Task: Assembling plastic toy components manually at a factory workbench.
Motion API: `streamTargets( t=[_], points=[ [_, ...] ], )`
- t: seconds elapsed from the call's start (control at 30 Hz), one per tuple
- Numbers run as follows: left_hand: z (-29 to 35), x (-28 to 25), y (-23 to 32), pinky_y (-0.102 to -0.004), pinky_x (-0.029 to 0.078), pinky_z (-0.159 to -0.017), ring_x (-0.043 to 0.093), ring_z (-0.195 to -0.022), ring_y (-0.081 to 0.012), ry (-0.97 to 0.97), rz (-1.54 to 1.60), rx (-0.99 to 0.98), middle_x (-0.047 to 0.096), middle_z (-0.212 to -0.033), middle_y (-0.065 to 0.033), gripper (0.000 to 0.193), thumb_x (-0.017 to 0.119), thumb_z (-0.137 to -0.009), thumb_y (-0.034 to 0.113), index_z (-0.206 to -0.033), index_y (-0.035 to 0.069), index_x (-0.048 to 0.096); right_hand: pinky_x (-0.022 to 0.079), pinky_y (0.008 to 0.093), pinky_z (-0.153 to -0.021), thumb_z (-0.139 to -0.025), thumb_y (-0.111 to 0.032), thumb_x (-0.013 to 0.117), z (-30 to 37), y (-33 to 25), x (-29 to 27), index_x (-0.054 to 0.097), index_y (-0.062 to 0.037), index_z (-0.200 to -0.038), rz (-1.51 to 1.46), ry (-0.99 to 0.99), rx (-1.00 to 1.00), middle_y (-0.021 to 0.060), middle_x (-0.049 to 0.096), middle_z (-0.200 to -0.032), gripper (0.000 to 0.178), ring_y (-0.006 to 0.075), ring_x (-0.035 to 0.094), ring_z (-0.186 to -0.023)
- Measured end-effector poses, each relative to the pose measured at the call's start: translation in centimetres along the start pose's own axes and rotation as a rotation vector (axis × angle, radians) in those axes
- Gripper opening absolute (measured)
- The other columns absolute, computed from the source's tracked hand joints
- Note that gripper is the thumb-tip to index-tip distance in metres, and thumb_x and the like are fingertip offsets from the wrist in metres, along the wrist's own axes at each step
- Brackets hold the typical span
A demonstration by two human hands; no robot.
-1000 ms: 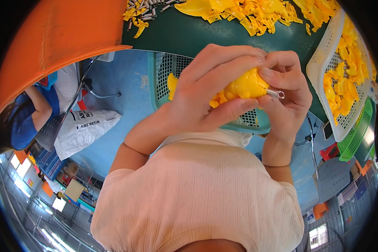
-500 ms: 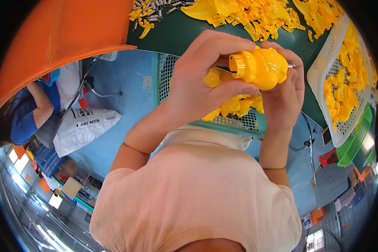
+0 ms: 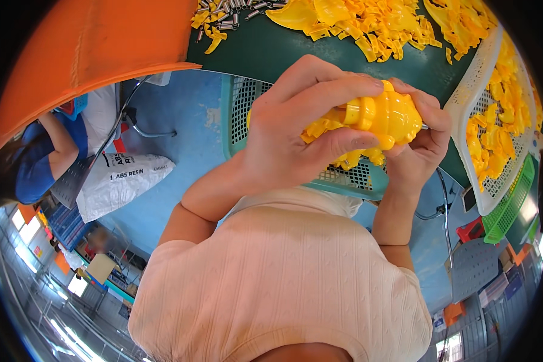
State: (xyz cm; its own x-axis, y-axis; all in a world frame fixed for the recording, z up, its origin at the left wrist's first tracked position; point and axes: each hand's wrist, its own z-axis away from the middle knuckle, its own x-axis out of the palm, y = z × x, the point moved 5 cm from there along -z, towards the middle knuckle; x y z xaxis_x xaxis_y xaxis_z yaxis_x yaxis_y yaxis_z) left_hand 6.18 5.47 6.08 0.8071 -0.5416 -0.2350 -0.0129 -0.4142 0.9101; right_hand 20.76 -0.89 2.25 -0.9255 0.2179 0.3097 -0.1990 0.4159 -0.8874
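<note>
A glossy yellow moulded plastic figure (image 3: 393, 114) is held between both hands above the table's near edge. My left hand (image 3: 292, 120) is closed on its left side, fingers over the top and thumb underneath, close to a short tube-like end. Around the opposite end curls my right hand (image 3: 422, 142), with its fingers on the top and right side. A small metal tip (image 3: 425, 127) pokes out there by the right fingers. Beneath the hands, more yellow plastic parts (image 3: 350, 160) lie in a teal mesh basket (image 3: 228, 114), partly hidden by my left hand and the figure.
Yellow scraps (image 3: 368, 27) and metal springs (image 3: 229, 21) lie on the dark green table (image 3: 320, 51). At right stands a white basket (image 3: 461, 120) of yellow pieces, beside a green basket (image 3: 504, 208). An orange sheet (image 3: 102, 42) and a seated person (image 3: 42, 157) are at left.
Both hands have moved slightly down and right with the figure. It has turned in the grip, so its open tube end no longer faces me as plainly.
</note>
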Motion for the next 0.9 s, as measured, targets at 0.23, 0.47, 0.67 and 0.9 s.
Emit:
streamTargets(
  t=[0.23,0.47,0.67,0.9],
  points=[
    [0.2,-0.3,-1.7,-0.0223,0.048,-0.068,0.055,-0.079,-0.0125,0.109,0.223,-0.089,0.055,-0.089,-0.0055,0.046,0.076,-0.063,0.008,-0.105,0.007,0.059,0.047,0.0335,-0.085,-0.068,-0.018,0.076,0.0,0.5,0.8,0.045,0.0013,-0.116,-0.064,0.067,0.19,0.014,0.052,-0.111,0.06,0.0269,0.054,-0.105],
    [0.5,-0.6,-2.4,-0.0236,0.045,-0.077,0.053,-0.084,-0.0118,0.036,0.159,-0.225,0.053,-0.095,-0.0064,0.049,0.073,-0.068,0.002,-0.112,-0.003,0.051,0.046,0.0304,-0.085,-0.074,-0.02,0.07,-0.9,-0.4,0.7,0.041,0.001,-0.121,-0.116,0.091,0.258,0.0179,0.044,-0.122,0.059,0.0225,0.052,-0.105],
    [0.5,-0.4,-2.4,-0.023,0.045,-0.077,0.054,-0.083,-0.0117,0.088,0.354,-0.27,0.055,-0.099,-0.007,0.055,0.074,-0.065,0.0,-0.113,-0.002,0.048,0.044,0.0292,-0.086,-0.074,-0.001,0.067,-0.8,-1.0,1.3,0.05,0.004,-0.111,0.152,-0.035,0.046,0.0177,0.047,-0.118,0.042,0.0224,0.051,-0.106],
    [0.3,0.1,-1.9,-0.0182,0.045,-0.052,0.052,-0.063,-0.006,0.013,0.079,-0.099,0.056,-0.081,-0.0015,0.048,0.078,-0.064,0.015,-0.106,0.008,0.056,0.046,0.0235,-0.078,-0.073,-0.002,0.068,0.1,-1.1,0.7,0.056,0.0062,-0.105,0.168,-0.009,0.075,0.0131,0.056,-0.102,0.036,0.016,0.056,-0.092]
  ],
)
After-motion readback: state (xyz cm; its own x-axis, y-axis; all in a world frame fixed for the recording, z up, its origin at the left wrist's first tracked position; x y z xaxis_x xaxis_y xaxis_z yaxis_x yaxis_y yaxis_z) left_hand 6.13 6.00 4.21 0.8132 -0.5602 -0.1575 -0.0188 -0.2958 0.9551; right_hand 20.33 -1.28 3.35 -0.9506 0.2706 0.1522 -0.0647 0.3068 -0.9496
